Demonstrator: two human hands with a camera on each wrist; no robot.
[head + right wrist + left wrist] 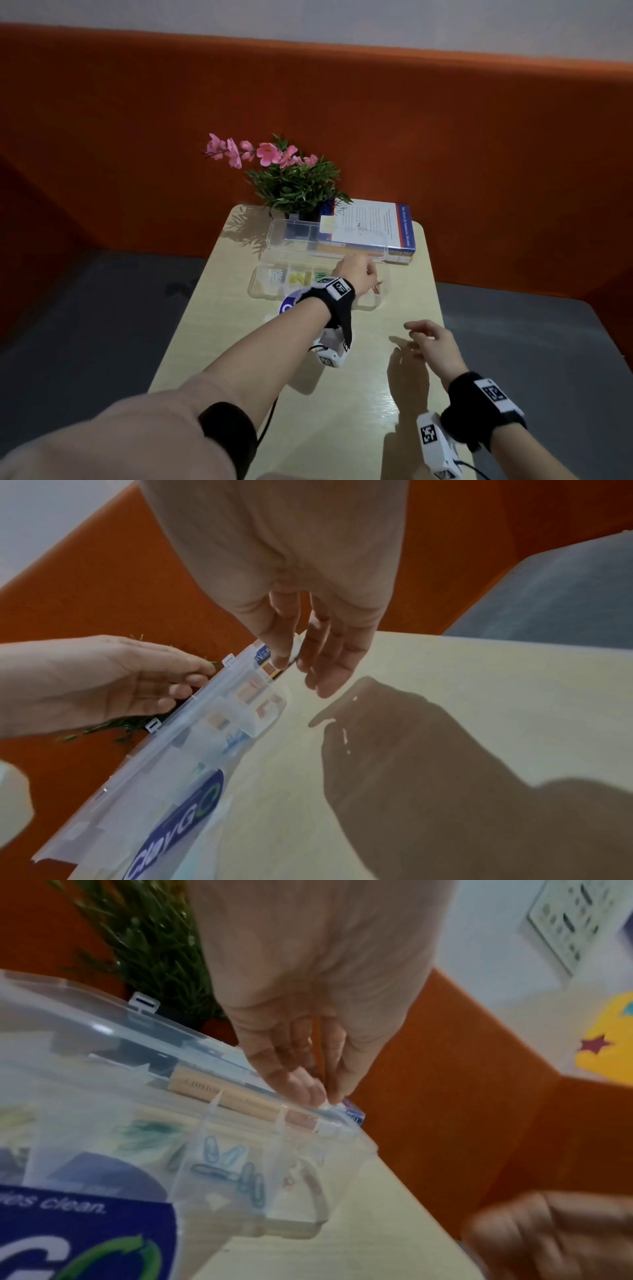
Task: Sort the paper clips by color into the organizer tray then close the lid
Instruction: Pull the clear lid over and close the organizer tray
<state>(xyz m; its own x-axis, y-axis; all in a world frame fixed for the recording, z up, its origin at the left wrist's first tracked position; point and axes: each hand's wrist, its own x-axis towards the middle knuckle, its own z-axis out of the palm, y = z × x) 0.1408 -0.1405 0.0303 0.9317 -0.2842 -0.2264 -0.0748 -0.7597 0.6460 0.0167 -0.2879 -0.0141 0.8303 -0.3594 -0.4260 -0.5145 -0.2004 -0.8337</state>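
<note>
A clear organizer tray (257, 292) lies on the pale table, its lid (291, 233) standing open and leaning back towards the books. Its compartments hold white (276, 275), yellow (298, 278), green (320, 275) and reddish (377, 289) paper clips; blue clips (226, 1161) show in the left wrist view. My left hand (359, 272) reaches over the tray and its fingertips (316, 1093) pinch the lid's top edge near the right corner. My right hand (416, 337) hovers over bare table right of the tray, fingers relaxed and holding nothing (304, 674).
A potted plant with pink flowers (291, 178) and a stack of books (376, 226) stand right behind the lid. A blue printed label (287, 307) lies at the tray's front edge. Orange upholstery surrounds the small table (342, 394); its right edge is close to my right hand.
</note>
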